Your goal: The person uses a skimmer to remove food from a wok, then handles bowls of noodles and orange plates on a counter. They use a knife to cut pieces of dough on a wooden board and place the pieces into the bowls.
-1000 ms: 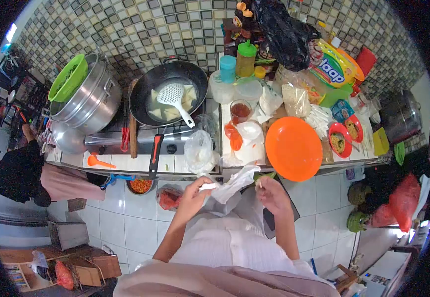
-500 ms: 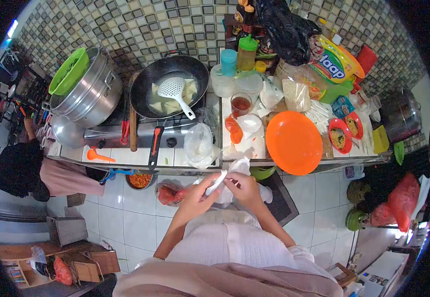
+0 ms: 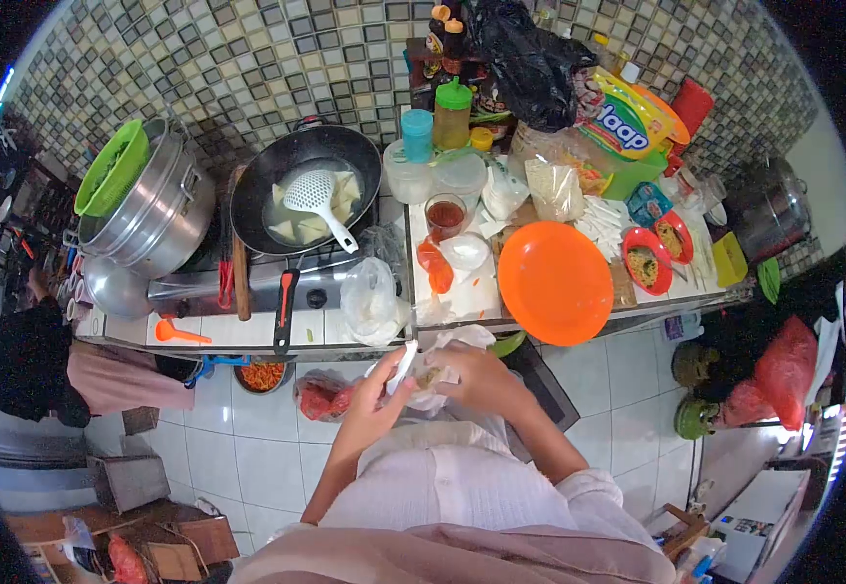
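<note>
In front of my torso, below the counter edge, my left hand pinches a folded white pastry wrapper that stands upright between thumb and fingers. Just to the right, my right hand is low over a white plastic bag, its fingertips curled down and hidden. A small brownish mass shows between the two hands; I cannot make out whether the fingers hold it. On the stove, white triangular pieces lie in the oil of a black wok, with a white slotted spoon resting over them.
A large orange plate sits at the counter's front edge. Behind it are folded white pieces and two red bowls. A clear plastic bag lies left of my hands. A steamer pot stands far left, near another person.
My right hand has left the folded wrapper and moved right and down to the white bag. My left hand keeps the wrapper. The whole view has shifted slightly.
</note>
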The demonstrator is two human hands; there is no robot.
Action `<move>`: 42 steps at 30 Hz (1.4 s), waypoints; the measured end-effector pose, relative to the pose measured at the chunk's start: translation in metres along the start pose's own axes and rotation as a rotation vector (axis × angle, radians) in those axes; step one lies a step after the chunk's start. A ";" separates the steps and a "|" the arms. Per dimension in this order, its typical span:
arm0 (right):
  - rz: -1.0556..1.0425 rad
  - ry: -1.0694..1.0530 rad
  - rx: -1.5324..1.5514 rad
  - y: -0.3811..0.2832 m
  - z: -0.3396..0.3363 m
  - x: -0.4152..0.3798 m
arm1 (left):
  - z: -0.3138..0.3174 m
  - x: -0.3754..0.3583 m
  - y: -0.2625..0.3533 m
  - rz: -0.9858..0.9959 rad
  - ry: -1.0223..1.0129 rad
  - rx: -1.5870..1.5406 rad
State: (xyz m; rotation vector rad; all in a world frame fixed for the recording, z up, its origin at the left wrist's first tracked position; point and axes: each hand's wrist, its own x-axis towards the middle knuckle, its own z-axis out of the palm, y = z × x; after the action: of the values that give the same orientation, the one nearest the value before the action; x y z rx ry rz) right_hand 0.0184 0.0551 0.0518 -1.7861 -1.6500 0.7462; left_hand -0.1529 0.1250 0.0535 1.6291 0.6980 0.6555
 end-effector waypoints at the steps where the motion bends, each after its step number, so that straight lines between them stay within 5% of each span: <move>1: -0.093 -0.046 0.097 0.007 -0.004 0.003 | 0.000 0.000 0.001 0.012 -0.009 -0.012; 5: -0.094 -0.225 -0.032 0.019 -0.019 0.012 | 0.001 0.000 0.006 -0.003 -0.024 -0.062; 8: 0.101 -0.324 -0.250 -0.003 -0.036 0.009 | 0.000 0.000 0.009 -0.012 -0.010 -0.155; 21: 0.225 -0.004 -0.445 -0.013 -0.080 -0.015 | -0.010 -0.010 0.020 -0.060 0.044 -0.145; 23: 0.171 0.041 -0.089 -0.006 -0.091 -0.010 | -0.012 -0.009 0.019 -0.027 0.034 -0.112; 28: 0.125 0.297 -0.001 0.056 -0.107 0.041 | -0.015 -0.011 0.019 -0.115 -0.035 -0.140; 33: 0.145 0.339 -0.197 0.152 -0.086 0.136 | -0.010 -0.013 0.013 -0.145 -0.079 -0.115; 35: -0.071 0.308 -0.545 0.183 -0.075 0.160 | -0.010 -0.013 0.018 -0.174 -0.090 -0.084; 39: -0.062 0.216 -0.574 0.161 -0.078 0.165 | -0.011 -0.013 0.024 -0.173 -0.086 -0.035; 42: 0.130 0.116 -0.790 0.139 -0.089 0.164 | -0.011 -0.015 0.017 -0.181 -0.096 -0.055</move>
State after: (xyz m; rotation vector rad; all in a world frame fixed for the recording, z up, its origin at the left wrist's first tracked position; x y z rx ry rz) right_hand 0.1889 0.2059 0.0063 -2.4199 -1.9077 0.0009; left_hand -0.1691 0.1188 0.0718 1.5155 0.7412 0.4592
